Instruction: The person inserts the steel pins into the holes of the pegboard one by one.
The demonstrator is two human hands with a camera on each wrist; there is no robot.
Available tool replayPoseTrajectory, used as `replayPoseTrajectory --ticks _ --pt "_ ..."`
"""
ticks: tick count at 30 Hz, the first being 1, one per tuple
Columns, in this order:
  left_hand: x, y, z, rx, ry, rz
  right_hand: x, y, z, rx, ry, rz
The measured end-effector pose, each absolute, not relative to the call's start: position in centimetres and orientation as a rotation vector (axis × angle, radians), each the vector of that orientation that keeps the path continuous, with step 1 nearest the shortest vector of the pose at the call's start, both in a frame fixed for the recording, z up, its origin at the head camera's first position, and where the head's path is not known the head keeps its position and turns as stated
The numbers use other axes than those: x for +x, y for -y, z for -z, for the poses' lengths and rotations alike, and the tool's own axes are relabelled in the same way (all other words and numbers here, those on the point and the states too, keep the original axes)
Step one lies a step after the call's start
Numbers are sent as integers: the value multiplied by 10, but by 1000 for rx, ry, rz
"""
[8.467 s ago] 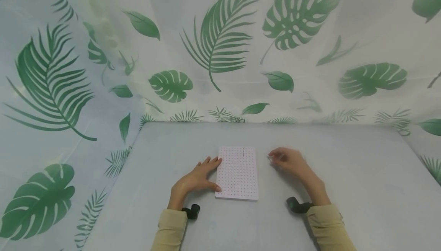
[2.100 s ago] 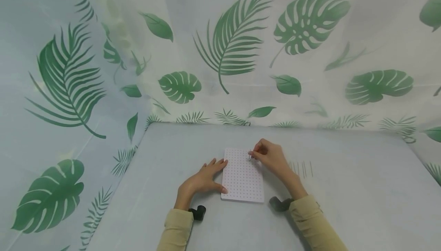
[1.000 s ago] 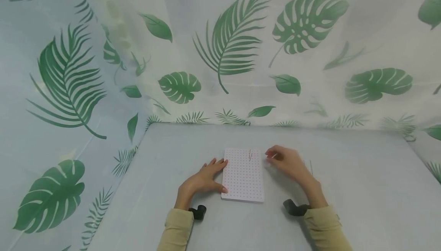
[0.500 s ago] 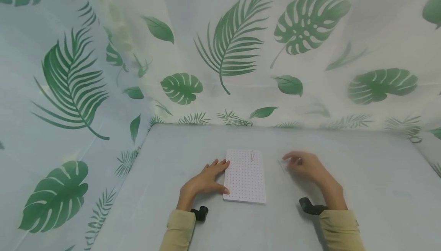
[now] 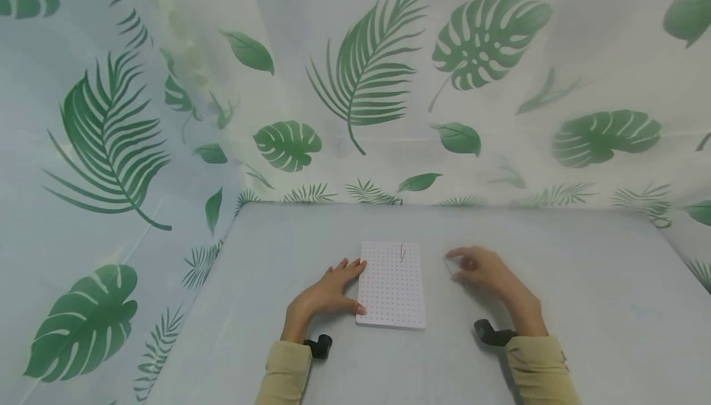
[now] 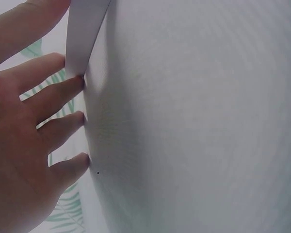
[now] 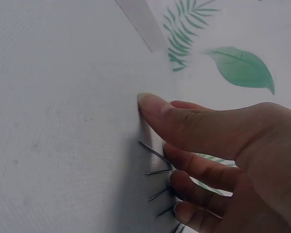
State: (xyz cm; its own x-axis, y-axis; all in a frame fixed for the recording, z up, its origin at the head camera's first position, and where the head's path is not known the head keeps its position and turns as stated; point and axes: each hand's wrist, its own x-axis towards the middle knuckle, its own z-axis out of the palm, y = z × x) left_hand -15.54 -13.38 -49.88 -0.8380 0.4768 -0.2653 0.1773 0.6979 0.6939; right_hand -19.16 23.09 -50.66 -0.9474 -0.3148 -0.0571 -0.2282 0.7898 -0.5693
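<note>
A white rectangular board with a grid of small dots lies on the table, two thin needle-like sticks near its top right. My left hand steadies its left edge, fingers spread, thumb near the lower corner; in the left wrist view the fingertips touch the tabletop around the board's side. Right of the board, my right hand hovers low, index finger and thumb apart around another thin needle. Several dark metal needles lie beside its fingertips in the right wrist view, largely covered by this hand from above.
The light grey table meets a pale curtain printed with green leaves at its back and left. A black wrist camera sits by my left sleeve, and another wrist camera by the right.
One needle was on the board 8.5 s ago; two are there now. My right hand was at the board's top right, then drew away rightward and has shifted slightly left to a needle.
</note>
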Motion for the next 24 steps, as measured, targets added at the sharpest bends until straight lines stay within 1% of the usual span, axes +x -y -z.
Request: replayPoseTrajectory --ticks 17,24 --pt "-156 133 500 494 -2493 -939 -191 -227 508 -367 -2820 829" --pt "-156 134 501 496 -2487 -947 -191 -230 507 -378 -2852 918"
